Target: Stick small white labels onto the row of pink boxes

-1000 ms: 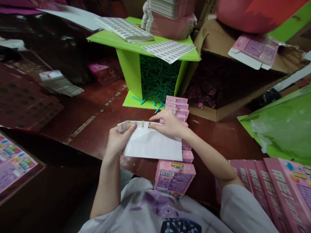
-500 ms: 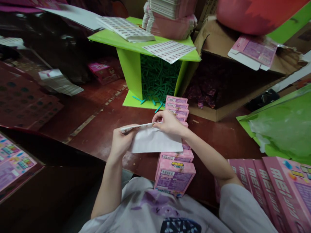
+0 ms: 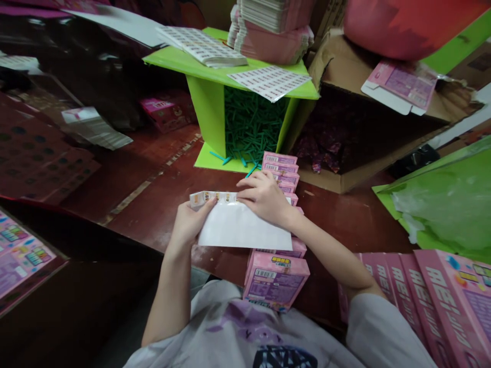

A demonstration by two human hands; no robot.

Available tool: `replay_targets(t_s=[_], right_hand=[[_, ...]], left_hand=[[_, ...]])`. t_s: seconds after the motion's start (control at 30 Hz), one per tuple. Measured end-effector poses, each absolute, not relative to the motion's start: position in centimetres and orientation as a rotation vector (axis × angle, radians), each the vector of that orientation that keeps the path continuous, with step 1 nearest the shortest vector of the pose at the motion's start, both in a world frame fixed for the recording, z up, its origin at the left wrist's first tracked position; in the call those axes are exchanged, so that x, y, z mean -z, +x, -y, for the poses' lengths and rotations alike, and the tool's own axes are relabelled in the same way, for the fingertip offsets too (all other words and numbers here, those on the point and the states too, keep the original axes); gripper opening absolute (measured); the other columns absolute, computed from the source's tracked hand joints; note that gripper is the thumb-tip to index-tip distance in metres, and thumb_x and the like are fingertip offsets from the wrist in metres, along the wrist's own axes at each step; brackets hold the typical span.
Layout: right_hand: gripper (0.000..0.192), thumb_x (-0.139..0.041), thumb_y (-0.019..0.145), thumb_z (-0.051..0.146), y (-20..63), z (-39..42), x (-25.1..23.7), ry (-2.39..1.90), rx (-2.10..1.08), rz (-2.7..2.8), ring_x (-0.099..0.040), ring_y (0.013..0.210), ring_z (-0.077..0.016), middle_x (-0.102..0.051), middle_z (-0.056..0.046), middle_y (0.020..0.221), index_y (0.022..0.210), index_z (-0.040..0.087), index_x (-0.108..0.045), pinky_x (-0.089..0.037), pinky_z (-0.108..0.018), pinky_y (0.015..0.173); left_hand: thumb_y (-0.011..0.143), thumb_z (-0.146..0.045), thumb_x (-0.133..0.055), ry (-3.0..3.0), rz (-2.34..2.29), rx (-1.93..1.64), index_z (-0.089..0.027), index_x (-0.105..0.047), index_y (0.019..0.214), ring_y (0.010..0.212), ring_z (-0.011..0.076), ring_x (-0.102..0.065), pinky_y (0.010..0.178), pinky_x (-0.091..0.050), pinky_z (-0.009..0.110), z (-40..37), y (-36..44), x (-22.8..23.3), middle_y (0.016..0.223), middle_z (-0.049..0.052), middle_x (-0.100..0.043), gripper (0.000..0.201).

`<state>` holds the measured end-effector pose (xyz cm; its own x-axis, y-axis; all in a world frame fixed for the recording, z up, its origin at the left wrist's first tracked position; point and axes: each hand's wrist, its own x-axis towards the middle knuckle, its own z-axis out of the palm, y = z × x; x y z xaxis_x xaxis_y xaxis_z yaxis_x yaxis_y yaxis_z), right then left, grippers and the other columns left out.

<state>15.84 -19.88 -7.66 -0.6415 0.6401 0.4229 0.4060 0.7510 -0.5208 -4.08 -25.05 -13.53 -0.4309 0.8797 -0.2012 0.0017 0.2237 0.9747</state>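
A sheet of stickers point(image 3: 245, 227) is held level above the table, its white back facing up. Along its far edge a folded-over strip shows a row of small printed stickers. My left hand point(image 3: 190, 220) grips the left end, thumb on the strip and fingers underneath. Over the right part of the strip lies my right hand point(image 3: 264, 198), its fingers bent on the fold; the fingertips partly cover the stickers. Beneath the sheet runs a row of pink boxes point(image 3: 278, 281), partly hidden by the sheet and my right hand.
Ahead stands a green box point(image 3: 205, 115) full of green sticks point(image 3: 255, 120), with printed sticker sheets point(image 3: 270, 82) on top. Right of it is an open carton point(image 3: 337, 181) holding purple packets point(image 3: 320, 148). Larger pink boxes point(image 3: 433, 301) stand at lower right.
The strip along the far edge has folded over, so its printed stickers now show. My right hand has changed from a pinch to fingers laid across the fold.
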Motion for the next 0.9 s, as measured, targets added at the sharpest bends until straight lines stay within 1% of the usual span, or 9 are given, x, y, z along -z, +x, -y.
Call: replay_targets(t_s=[0.07, 0.13, 0.27, 0.43, 0.63, 0.73, 0.8, 0.83, 0.9], right_hand=[[0.005, -0.070, 0.080, 0.023, 16.9, 19.0, 7.2, -0.643, -0.594, 2.300, -0.059, 0.103, -0.0216, -0.070, -0.004, 0.108, 0.079, 0.022, -0.075, -0.041, -0.043, 0.097], [0.006, -0.071, 0.078, 0.026, 18.8, 16.6, 7.1, -0.648, -0.710, 2.113, -0.062, 0.101, -0.0196, -0.070, -0.004, 0.105, 0.082, 0.022, -0.074, -0.046, -0.038, 0.093], [0.013, -0.076, 0.067, 0.028, 23.6, 9.1, 9.4, -1.049, -0.704, 1.778, -0.066, 0.082, -0.0199, -0.071, -0.005, 0.081, 0.074, 0.017, -0.072, -0.051, -0.035, 0.081], [0.026, -0.082, 0.054, 0.027, 26.8, 4.0, 13.6, -1.296, -0.781, 1.793, -0.065, 0.073, -0.0189, -0.071, -0.005, 0.074, 0.074, 0.013, -0.073, -0.052, -0.033, 0.075], [0.020, -0.081, 0.059, 0.024, 26.4, 3.8, 14.7, -1.422, -0.660, 1.948, -0.066, 0.075, -0.0198, -0.072, -0.009, 0.078, 0.076, 0.013, -0.075, -0.052, -0.033, 0.076], [0.034, -0.078, 0.063, 0.020, 26.0, 4.4, 13.8, -1.489, -0.360, 1.926, -0.065, 0.089, -0.0243, -0.072, -0.010, 0.095, 0.098, 0.017, -0.075, -0.048, -0.041, 0.087], [0.044, -0.073, 0.070, 0.020, 25.1, 5.5, 12.6, -1.446, -0.143, 1.836, -0.064, 0.097, -0.0253, -0.070, -0.010, 0.104, 0.114, 0.020, -0.069, -0.045, -0.045, 0.093], [0.043, -0.070, 0.074, 0.021, 24.3, 6.3, 11.8, -1.399, -0.119, 1.805, -0.064, 0.096, -0.0247, -0.070, -0.010, 0.103, 0.117, 0.019, -0.068, -0.045, -0.044, 0.093], [0.032, -0.068, 0.078, 0.025, 22.3, 8.6, 9.9, -1.249, -0.305, 1.856, -0.065, 0.093, -0.0225, -0.072, -0.009, 0.098, 0.108, 0.017, -0.072, -0.048, -0.038, 0.090]], left_hand=[[0.056, -0.042, -0.083, 0.731, -1.604, -1.328, -0.009, -0.072, 0.086, 0.065, 0.0166, -0.065, 0.057, -0.050, 0.022, 24.7, -4.3, 13.9, 0.085, 0.009, -0.074, 0.046], [0.055, -0.039, -0.083, 0.663, -1.590, -1.332, -0.010, -0.072, 0.087, 0.064, 0.0170, -0.066, 0.057, -0.052, 0.023, 24.5, -4.6, 14.2, 0.085, 0.010, -0.074, 0.045], [0.057, -0.036, -0.082, 0.587, -1.568, -1.340, -0.011, -0.071, 0.087, 0.067, 0.0189, -0.068, 0.059, -0.054, 0.025, 24.5, -5.1, 14.3, 0.087, 0.011, -0.074, 0.040], [0.055, -0.036, -0.084, 0.586, -1.553, -1.361, -0.010, -0.071, 0.088, 0.067, 0.0184, -0.069, 0.060, -0.054, 0.024, 24.7, -5.2, 14.3, 0.088, 0.011, -0.074, 0.044], [0.058, -0.034, -0.083, 0.573, -1.551, -1.346, -0.011, -0.071, 0.086, 0.064, 0.0176, -0.068, 0.057, -0.054, 0.024, 24.6, -5.0, 14.4, 0.086, 0.010, -0.074, 0.037], [0.059, -0.031, -0.082, 0.569, -1.568, -1.345, -0.012, -0.072, 0.084, 0.064, 0.0185, -0.068, 0.056, -0.054, 0.025, 24.6, -4.9, 14.3, 0.085, 0.010, -0.074, 0.033], [0.058, -0.032, -0.083, 0.576, -1.571, -1.354, -0.012, -0.072, 0.084, 0.064, 0.0184, -0.068, 0.056, -0.053, 0.025, 24.6, -4.8, 14.0, 0.085, 0.011, -0.074, 0.034], [0.058, -0.033, -0.083, 0.583, -1.572, -1.364, -0.011, -0.072, 0.084, 0.064, 0.0180, -0.067, 0.057, -0.053, 0.025, 24.7, -4.6, 13.9, 0.085, 0.010, -0.074, 0.036], [0.057, -0.036, -0.083, 0.615, -1.568, -1.379, -0.011, -0.072, 0.086, 0.065, 0.0171, -0.067, 0.059, -0.052, 0.024, 24.7, -4.2, 13.7, 0.086, 0.010, -0.074, 0.040]])
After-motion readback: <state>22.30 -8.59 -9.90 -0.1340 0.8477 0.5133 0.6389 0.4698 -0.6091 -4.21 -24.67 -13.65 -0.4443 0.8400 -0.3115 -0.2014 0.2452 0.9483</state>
